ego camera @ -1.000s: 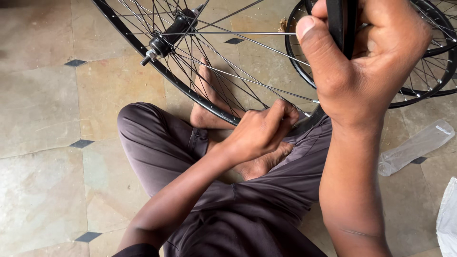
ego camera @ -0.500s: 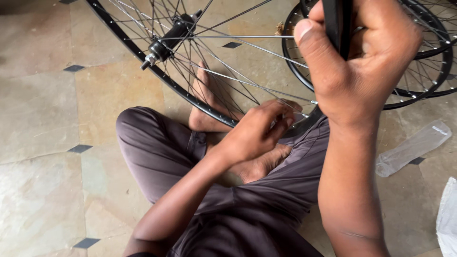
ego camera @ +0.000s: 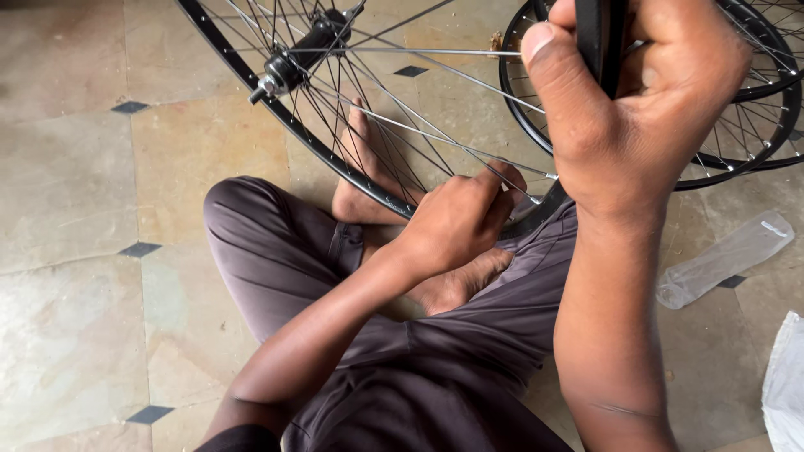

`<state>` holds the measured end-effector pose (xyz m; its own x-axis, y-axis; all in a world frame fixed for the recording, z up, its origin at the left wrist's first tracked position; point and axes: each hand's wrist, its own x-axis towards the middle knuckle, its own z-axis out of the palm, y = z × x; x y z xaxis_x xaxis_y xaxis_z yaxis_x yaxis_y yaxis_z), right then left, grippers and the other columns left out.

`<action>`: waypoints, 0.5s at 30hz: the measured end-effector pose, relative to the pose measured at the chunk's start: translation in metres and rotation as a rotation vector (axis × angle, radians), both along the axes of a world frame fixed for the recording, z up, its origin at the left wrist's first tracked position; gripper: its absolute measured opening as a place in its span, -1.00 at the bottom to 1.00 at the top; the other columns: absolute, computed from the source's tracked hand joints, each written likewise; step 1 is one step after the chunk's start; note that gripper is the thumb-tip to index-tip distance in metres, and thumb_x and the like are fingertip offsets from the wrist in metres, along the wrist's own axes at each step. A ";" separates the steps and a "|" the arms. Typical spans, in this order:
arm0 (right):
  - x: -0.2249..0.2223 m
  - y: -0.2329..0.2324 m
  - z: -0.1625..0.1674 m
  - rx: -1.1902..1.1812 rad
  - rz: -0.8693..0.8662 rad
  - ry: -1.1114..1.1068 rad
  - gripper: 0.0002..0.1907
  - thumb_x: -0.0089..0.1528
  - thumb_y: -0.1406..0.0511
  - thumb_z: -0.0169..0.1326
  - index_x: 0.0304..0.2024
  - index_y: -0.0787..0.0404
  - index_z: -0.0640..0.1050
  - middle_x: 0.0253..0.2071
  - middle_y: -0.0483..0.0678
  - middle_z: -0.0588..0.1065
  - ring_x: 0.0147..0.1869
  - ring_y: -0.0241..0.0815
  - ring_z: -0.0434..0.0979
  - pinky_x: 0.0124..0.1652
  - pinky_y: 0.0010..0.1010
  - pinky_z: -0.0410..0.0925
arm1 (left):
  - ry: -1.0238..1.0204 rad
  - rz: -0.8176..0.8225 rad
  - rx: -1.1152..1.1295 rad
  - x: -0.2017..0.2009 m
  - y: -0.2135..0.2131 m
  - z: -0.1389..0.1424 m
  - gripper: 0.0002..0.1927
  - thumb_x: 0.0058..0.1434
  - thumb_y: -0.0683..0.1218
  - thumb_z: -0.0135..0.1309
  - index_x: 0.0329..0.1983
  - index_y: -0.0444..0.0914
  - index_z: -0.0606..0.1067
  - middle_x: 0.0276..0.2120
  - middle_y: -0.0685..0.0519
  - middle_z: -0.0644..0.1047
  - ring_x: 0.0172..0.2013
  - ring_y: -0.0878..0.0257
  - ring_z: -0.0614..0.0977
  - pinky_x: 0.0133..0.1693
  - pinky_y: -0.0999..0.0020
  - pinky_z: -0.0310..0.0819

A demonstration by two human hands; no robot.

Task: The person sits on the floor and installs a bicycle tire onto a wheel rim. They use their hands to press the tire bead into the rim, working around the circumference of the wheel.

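Black rim [ego camera: 276, 109] of the wheel rests over my lap; my right hand [ego camera: 645, 109] stays clamped on its upper edge; my left hand [ego camera: 456, 222] has closed tighter, pinching a spoke [ego camera: 435, 138] at the rim.

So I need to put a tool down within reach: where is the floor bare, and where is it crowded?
Bare floor tiles lie to the left, bordered by the bent knee and the wheel rim. On the right it is crowded: a second wheel, a clear plastic bag and white plastic. Both hands, left hand and right hand, fill the middle.
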<state>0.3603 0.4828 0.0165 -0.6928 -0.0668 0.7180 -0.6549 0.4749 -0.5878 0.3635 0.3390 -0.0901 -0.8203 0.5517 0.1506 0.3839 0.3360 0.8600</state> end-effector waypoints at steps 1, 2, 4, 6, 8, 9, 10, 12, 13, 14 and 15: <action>0.001 0.000 0.000 0.009 -0.001 0.008 -0.83 0.47 0.50 0.19 -0.21 0.42 0.48 -0.38 -0.09 0.42 -0.40 -0.37 0.33 -0.39 -0.57 0.14 | 0.005 0.019 -0.022 -0.001 0.000 0.000 -0.78 0.35 -0.11 -0.01 0.01 -0.24 0.49 -0.46 -0.20 0.59 -0.34 -0.18 0.65 -0.27 -0.03 0.49; 0.001 0.000 0.001 0.021 0.001 0.022 -0.85 0.47 0.51 0.18 -0.20 0.42 0.48 -0.38 -0.10 0.42 -0.40 -0.38 0.34 -0.38 -0.58 0.15 | 0.023 -0.073 0.126 -0.001 0.000 0.000 -0.76 0.33 -0.11 -0.02 0.03 -0.24 0.45 -0.40 -0.17 0.59 -0.30 -0.13 0.67 -0.24 0.03 0.52; 0.001 0.000 0.002 0.039 0.016 0.052 -0.88 0.44 0.52 0.14 -0.20 0.41 0.47 -0.37 -0.11 0.44 -0.39 -0.39 0.36 -0.38 -0.59 0.18 | 0.043 -0.253 0.424 -0.002 -0.001 0.002 -0.71 0.30 -0.12 -0.04 0.08 -0.25 0.39 -0.27 -0.10 0.61 -0.24 -0.03 0.70 -0.18 0.13 0.59; 0.002 -0.001 0.003 0.029 0.015 0.041 -0.88 0.44 0.52 0.14 -0.21 0.40 0.47 -0.38 -0.10 0.45 -0.39 -0.39 0.36 -0.38 -0.59 0.19 | 0.022 -0.165 0.229 -0.002 -0.001 0.003 -0.74 0.30 -0.14 -0.01 0.05 -0.25 0.43 -0.39 -0.11 0.62 -0.30 -0.06 0.70 -0.24 0.08 0.55; 0.003 -0.001 0.003 0.012 0.000 0.011 -0.85 0.47 0.51 0.16 -0.21 0.40 0.48 -0.38 -0.09 0.44 -0.41 -0.37 0.35 -0.39 -0.58 0.18 | -0.007 -0.083 0.073 -0.001 -0.002 0.004 -0.77 0.34 -0.12 0.01 0.04 -0.24 0.46 -0.46 -0.12 0.61 -0.33 -0.09 0.69 -0.27 0.05 0.53; 0.003 -0.001 0.003 0.012 -0.001 0.008 -0.84 0.48 0.51 0.17 -0.21 0.41 0.48 -0.38 -0.08 0.45 -0.41 -0.37 0.36 -0.39 -0.58 0.18 | -0.026 -0.045 0.017 -0.001 -0.002 0.004 -0.78 0.37 -0.09 0.02 0.05 -0.22 0.47 -0.47 -0.13 0.60 -0.34 -0.10 0.68 -0.26 0.04 0.52; 0.003 -0.001 0.003 0.029 0.008 0.028 -0.85 0.48 0.52 0.16 -0.20 0.41 0.48 -0.37 -0.08 0.45 -0.40 -0.37 0.37 -0.38 -0.59 0.19 | -0.045 -0.010 -0.042 0.000 -0.003 0.004 -0.78 0.40 -0.07 0.03 0.05 -0.20 0.48 -0.49 -0.15 0.59 -0.34 -0.12 0.67 -0.26 0.03 0.51; 0.002 0.001 0.003 0.052 0.008 0.053 -0.86 0.48 0.52 0.15 -0.19 0.41 0.49 -0.37 -0.08 0.46 -0.39 -0.38 0.38 -0.38 -0.59 0.19 | 0.035 -0.157 0.214 0.000 -0.004 0.003 -0.71 0.34 -0.15 -0.01 0.12 -0.26 0.39 -0.36 -0.10 0.61 -0.28 -0.05 0.69 -0.21 0.09 0.55; 0.002 0.001 0.003 0.053 0.006 0.048 -0.86 0.49 0.52 0.15 -0.20 0.41 0.48 -0.37 -0.08 0.46 -0.40 -0.38 0.38 -0.38 -0.59 0.19 | 0.071 -0.233 0.341 0.000 -0.004 0.002 -0.67 0.32 -0.19 -0.03 0.15 -0.29 0.34 -0.30 -0.07 0.63 -0.24 -0.01 0.71 -0.18 0.12 0.57; 0.001 0.001 0.002 0.046 0.014 0.049 -0.87 0.48 0.52 0.14 -0.19 0.41 0.49 -0.36 -0.08 0.47 -0.39 -0.38 0.37 -0.37 -0.59 0.19 | 0.060 -0.205 0.276 0.001 -0.004 0.001 -0.66 0.31 -0.19 -0.01 0.15 -0.28 0.35 -0.31 -0.07 0.63 -0.25 -0.03 0.70 -0.20 0.11 0.56; 0.001 0.001 0.002 0.039 0.021 0.051 -0.88 0.48 0.52 0.14 -0.18 0.41 0.49 -0.35 -0.07 0.47 -0.39 -0.37 0.36 -0.37 -0.59 0.20 | 0.048 -0.174 0.211 0.001 -0.004 0.001 -0.66 0.30 -0.18 0.00 0.14 -0.27 0.36 -0.33 -0.07 0.64 -0.25 -0.05 0.70 -0.22 0.09 0.55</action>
